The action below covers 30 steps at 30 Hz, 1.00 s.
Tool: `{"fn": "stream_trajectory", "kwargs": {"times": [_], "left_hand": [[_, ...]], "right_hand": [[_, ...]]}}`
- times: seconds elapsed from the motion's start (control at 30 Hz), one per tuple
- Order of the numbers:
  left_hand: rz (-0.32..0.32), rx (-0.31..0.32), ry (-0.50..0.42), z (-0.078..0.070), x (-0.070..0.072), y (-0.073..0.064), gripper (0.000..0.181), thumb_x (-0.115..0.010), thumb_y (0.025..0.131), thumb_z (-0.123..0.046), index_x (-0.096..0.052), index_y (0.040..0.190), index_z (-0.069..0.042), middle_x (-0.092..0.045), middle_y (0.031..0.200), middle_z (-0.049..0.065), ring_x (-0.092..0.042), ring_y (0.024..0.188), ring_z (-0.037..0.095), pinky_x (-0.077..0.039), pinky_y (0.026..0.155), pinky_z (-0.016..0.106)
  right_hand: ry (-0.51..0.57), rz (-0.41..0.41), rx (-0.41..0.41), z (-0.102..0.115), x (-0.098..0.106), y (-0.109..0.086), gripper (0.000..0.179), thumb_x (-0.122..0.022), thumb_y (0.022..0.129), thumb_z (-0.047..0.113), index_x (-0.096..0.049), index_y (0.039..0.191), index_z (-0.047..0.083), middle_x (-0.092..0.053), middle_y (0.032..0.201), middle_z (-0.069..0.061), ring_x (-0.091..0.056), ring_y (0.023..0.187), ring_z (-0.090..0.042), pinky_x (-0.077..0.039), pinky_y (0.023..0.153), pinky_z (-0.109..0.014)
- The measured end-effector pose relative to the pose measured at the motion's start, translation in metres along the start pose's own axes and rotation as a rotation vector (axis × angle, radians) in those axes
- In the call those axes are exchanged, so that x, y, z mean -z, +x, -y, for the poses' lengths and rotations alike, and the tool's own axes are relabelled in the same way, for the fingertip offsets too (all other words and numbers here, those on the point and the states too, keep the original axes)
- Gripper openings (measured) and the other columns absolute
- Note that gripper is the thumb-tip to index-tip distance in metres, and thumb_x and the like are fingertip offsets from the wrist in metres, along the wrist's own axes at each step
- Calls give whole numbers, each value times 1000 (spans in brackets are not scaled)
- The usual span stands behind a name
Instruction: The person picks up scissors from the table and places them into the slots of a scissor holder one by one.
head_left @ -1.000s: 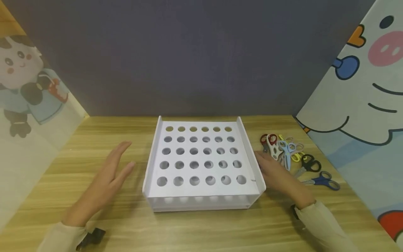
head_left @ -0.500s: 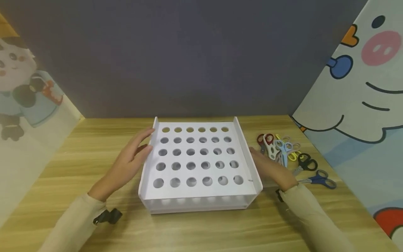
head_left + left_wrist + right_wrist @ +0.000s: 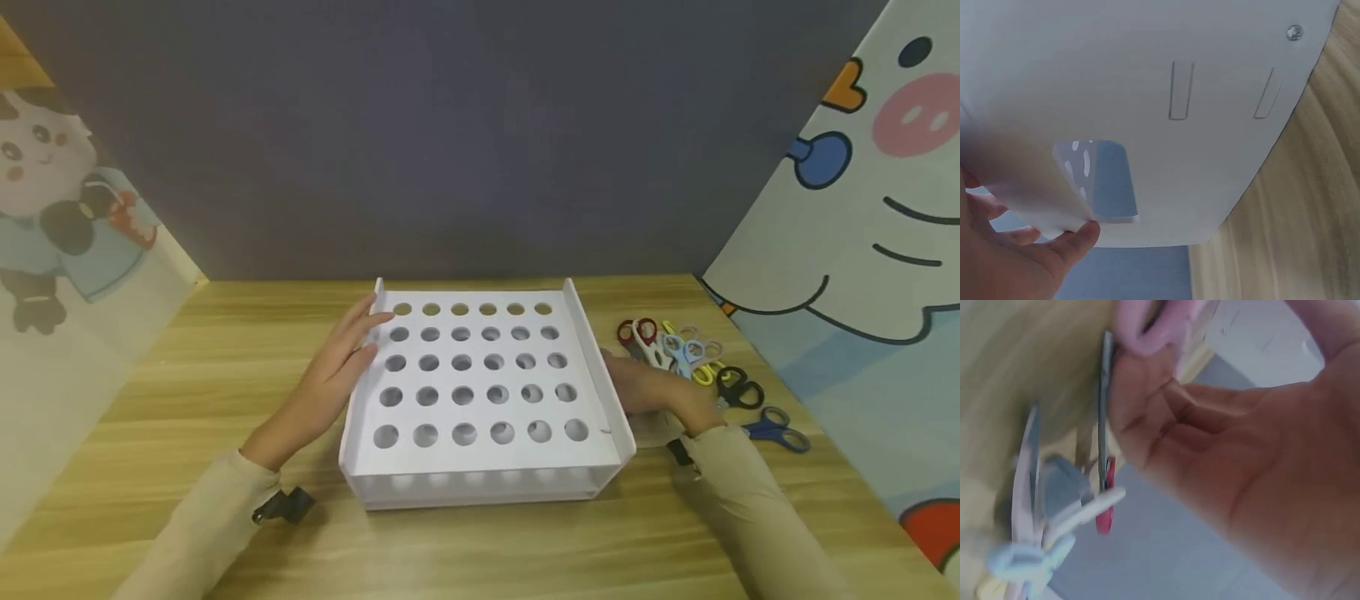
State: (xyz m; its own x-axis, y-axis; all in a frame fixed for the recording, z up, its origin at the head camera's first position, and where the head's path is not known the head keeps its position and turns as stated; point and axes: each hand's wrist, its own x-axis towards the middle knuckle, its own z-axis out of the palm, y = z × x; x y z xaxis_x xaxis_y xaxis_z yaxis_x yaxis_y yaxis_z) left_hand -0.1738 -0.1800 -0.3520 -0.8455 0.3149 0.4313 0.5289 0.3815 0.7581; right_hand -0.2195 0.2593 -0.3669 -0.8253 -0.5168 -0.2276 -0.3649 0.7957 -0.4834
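One pink handle (image 3: 1147, 341) against the right fingers (image 3: 1132, 419) escapes the head view.

Left hand (image 3: 322, 379) — apart before — now fingers (image 3: 373, 321) on left wall of white rack (image 3: 478, 377).

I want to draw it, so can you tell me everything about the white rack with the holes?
The white rack stands upright on the wood-grained table and looks like plastic. Its top board has thirty round holes, five rows of six, nothing standing in them. Side panels rise above the top; a base board lies below, with an open front between. The left panel has a cut-out and a screw. The left hand touches that panel; I can't tell if the right hand touches the other.
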Motion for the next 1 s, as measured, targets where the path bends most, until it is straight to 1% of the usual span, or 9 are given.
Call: {"fn": "stream_trajectory", "kwargs": {"times": [0.07,0.17,0.27,0.33,0.5,0.6,0.7,0.83,1.0], "left_hand": [[-5,5,-7,0,-1,-1,38,-43,105,-12,-52,142,-10,-17,165,2,-13,151,28,-15,114,66],[-8,12,-14,1,-1,-1,37,-42,105,-13,-53,140,-10,-17,165,2,-13,151,28,-14,114,67],[-16,10,-20,3,-2,-1,36,-42,105,-13,-55,139,-10,-18,165,2,-14,151,28,-15,114,66],[-22,9,-26,3,-2,-1,35,-42,105,-12,-55,137,-9,-18,165,2,-15,151,28,-17,113,66],[-25,17,-35,3,-3,-1,33,-43,105,-13,-57,135,-10,-19,165,2,-16,150,29,-21,112,66],[-28,15,-39,4,-3,-1,32,-43,105,-13,-58,133,-10,-19,165,2,-18,150,30,-23,111,65],[-32,12,-44,4,-4,0,31,-43,105,-12,-59,132,-10,-20,165,2,-18,150,30,-24,111,65],[-39,11,-47,4,-4,0,31,-43,105,-12,-59,131,-10,-21,164,2,-18,150,29,-24,111,65],[-39,17,-48,3,-4,0,30,-43,105,-13,-60,130,-10,-21,164,1,-18,150,28,-25,111,64]], "right_hand": [[-27,9,-72,-3,2,0,65,-71,90,38,-44,133,-2,-63,113,-18,-64,97,-30,-54,78,-46],[-44,6,-140,-4,6,0,73,-81,79,31,-44,126,-12,-63,95,-18,-65,80,-29,-55,66,-42],[-30,-8,-141,-4,8,0,80,-87,71,21,-41,124,-18,-62,91,-18,-64,77,-27,-55,64,-38],[-15,-2,-140,-4,9,1,70,-85,70,12,-45,120,-16,-61,85,-14,-61,72,-24,-53,61,-36],[-58,-9,-128,-5,13,-2,40,-79,77,4,-58,109,-6,-60,86,-7,-58,77,-21,-51,67,-37],[-80,-72,-72,-6,18,-6,29,-76,83,8,-63,107,-3,-63,86,-6,-59,76,-20,-52,67,-39],[-123,-177,17,-5,27,-10,24,-75,86,8,-65,105,-2,-65,86,-6,-60,76,-21,-51,67,-41],[-154,-308,59,1,37,-14,20,-73,89,7,-64,106,0,-68,87,-6,-64,79,-22,-52,67,-41],[-167,-423,58,10,39,-16,13,-68,93,9,-67,104,2,-73,83,-6,-67,73,-18,-53,64,-39]]}}
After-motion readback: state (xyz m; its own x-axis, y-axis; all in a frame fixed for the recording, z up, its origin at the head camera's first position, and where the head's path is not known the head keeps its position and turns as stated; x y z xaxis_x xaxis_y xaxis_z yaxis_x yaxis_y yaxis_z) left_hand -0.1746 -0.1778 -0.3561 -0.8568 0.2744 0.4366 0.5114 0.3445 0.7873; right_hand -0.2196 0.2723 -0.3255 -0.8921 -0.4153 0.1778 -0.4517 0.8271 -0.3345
